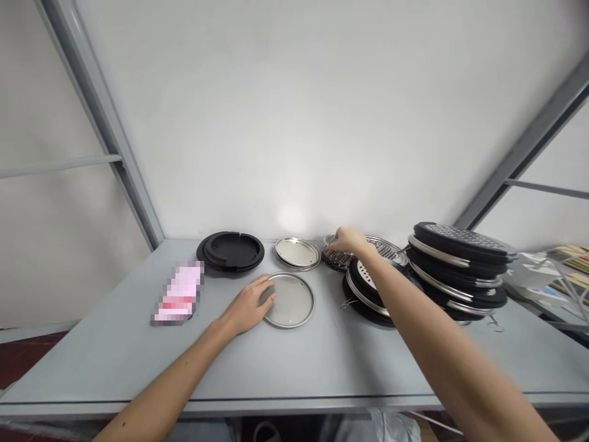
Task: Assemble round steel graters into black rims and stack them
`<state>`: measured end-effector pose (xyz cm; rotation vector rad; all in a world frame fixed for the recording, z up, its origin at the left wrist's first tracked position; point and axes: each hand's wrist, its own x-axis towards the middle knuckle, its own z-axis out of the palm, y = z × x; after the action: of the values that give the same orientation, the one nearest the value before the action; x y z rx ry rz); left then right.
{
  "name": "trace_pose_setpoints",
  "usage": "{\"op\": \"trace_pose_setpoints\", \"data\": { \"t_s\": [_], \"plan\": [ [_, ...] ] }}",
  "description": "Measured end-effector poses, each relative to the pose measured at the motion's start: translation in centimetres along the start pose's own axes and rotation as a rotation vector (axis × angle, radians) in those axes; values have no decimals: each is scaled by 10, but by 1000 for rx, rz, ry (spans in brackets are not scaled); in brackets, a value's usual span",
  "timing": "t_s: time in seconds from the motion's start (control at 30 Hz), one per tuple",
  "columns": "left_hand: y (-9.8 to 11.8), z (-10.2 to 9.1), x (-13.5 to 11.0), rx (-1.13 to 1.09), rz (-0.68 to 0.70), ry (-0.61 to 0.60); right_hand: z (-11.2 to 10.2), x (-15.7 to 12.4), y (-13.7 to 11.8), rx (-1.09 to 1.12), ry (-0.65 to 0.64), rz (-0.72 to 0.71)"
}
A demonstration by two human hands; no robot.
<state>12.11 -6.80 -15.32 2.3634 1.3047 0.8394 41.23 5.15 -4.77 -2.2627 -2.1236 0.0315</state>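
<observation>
A round silver metal plate [291,301] with a raised rim lies flat on the table. My left hand [251,302] has its fingers and thumb closed at the plate's left edge; a small dark grey patch shows between them, too unclear to name. Farther back, my right hand [348,240] reaches to a pile of perforated metal discs [338,259]. Its fingers are bent down onto the nearest disc, and the fingertips are partly hidden. Two smaller silver plates [297,252] lie stacked between the hands, near the wall.
Black round trays [232,250] are stacked at the back left, behind a blurred pink phone-shaped item [180,291]. On the right stand a tall stack of black round pans [460,270] with silver rims and a lower stack [368,288], beneath my right forearm. A wall [294,123] closes the back.
</observation>
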Motion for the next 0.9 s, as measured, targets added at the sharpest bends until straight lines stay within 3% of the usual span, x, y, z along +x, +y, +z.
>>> {"op": "trace_pose_setpoints", "data": {
  "t_s": [0.1, 0.17, 0.23, 0.27, 0.33, 0.4, 0.53, 0.73, 0.9],
  "plan": [
    [-2, 1, 1, -9, -7, 30, -15, -11, -1, 102, 50, -51],
    [-2, 1, 2, -9, -15, 65, -18, -34, -8, 193, 127, -146],
    [-2, 0, 3, -13, -31, 87, -13, -68, -17, 401, 295, -417],
    [-2, -1, 3, -26, -35, 85, -7, -87, -22, 442, 308, -567],
    [-1, -3, 4, -76, -29, 61, 8, -121, -30, 435, 250, -796],
    [-1, -4, 4, -125, -10, 38, 23, -144, -35, 381, 162, -906],
    [-5, -2, 4, -118, -39, 36, 39, -155, -35, 360, 63, -975],
    [-7, -2, 4, -77, -64, 19, 40, -149, -30, 389, -38, -1016],
    [-4, -7, 5, -88, -58, -10, 45, -145, -37, 394, -47, -1025]
  ]
}}
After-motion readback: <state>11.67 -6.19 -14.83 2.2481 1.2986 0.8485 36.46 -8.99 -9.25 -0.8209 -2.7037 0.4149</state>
